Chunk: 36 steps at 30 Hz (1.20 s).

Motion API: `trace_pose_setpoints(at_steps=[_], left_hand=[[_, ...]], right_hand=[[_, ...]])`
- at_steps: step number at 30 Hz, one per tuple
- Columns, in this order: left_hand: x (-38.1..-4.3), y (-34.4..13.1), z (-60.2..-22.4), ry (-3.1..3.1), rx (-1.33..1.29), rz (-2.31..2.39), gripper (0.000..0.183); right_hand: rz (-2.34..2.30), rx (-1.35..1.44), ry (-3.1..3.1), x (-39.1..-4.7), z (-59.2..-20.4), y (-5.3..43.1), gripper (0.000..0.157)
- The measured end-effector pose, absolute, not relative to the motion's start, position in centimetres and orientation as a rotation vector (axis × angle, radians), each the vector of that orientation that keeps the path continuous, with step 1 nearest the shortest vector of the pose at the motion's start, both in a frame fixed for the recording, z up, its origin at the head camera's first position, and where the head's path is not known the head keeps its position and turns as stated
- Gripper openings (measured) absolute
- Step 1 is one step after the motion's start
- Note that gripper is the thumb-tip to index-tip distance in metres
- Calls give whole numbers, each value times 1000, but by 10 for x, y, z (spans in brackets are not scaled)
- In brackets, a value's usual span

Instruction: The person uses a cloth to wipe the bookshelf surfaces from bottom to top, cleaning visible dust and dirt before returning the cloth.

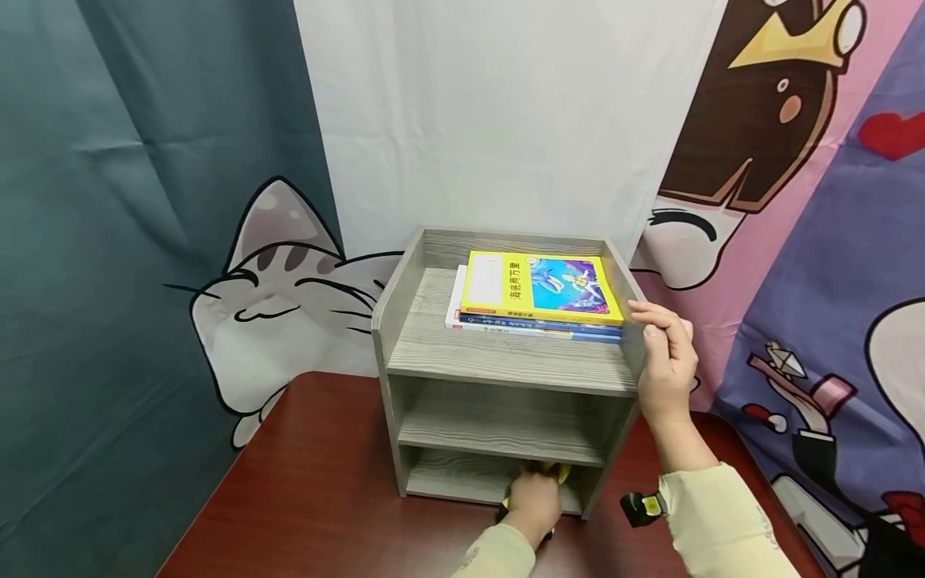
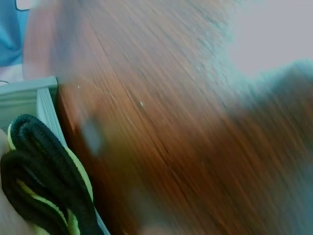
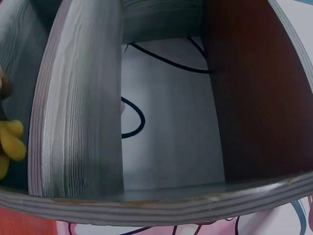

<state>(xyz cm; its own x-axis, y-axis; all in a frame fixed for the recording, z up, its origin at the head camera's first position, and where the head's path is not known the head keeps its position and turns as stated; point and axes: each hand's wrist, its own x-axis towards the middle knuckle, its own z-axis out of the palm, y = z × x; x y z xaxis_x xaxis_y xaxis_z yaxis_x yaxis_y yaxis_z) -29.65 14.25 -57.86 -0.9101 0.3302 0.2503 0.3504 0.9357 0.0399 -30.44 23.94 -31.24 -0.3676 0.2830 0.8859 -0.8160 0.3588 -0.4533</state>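
Observation:
A grey wood-grain shelf unit (image 1: 499,413) stands on the dark red table. My left hand (image 1: 536,499) reaches into its bottom compartment, gripping a pair of black-and-yellow gloves. The folded black cuffs of the gloves (image 2: 54,181) show yellow edging in the left wrist view. Yellow glove fingertips (image 3: 13,142) poke out in the right wrist view, inside the compartment. At the unit's right side, my right hand (image 1: 666,357) holds the upper edge of the side panel (image 1: 625,309), its fingers bent over it. Those fingers are outside the right wrist view.
On the top shelf lies a small stack of books, a yellow picture-covered book (image 1: 538,285) uppermost, against the right panel. The middle shelf (image 1: 506,417) has a bare surface. Cartoon-printed curtains (image 1: 289,313) hang behind the table (image 1: 303,474).

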Motion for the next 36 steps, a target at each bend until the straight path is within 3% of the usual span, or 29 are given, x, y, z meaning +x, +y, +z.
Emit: trace_pose_setpoints(at_steps=[9, 15, 26, 33, 36], left_hand=[[-295, 149, -580, -2793, -538, -151, 16], [-293, 147, -577, -2794, -641, -123, 5], [-281, 141, -567, -2800, -887, 32, 32], [-272, 139, -563, -2857, -901, 45, 31], [-277, 143, -561, -2902, -833, 30, 20]], right_hand=[[1270, 536, -1524, -305, -314, 239, 21], [1278, 539, -1507, -307, -313, 238, 21], [1260, 503, -1532, -307, -310, 242, 21], [1244, 475, -1561, -306, -313, 243, 20], [1250, 479, -1553, -305, -313, 241, 20]])
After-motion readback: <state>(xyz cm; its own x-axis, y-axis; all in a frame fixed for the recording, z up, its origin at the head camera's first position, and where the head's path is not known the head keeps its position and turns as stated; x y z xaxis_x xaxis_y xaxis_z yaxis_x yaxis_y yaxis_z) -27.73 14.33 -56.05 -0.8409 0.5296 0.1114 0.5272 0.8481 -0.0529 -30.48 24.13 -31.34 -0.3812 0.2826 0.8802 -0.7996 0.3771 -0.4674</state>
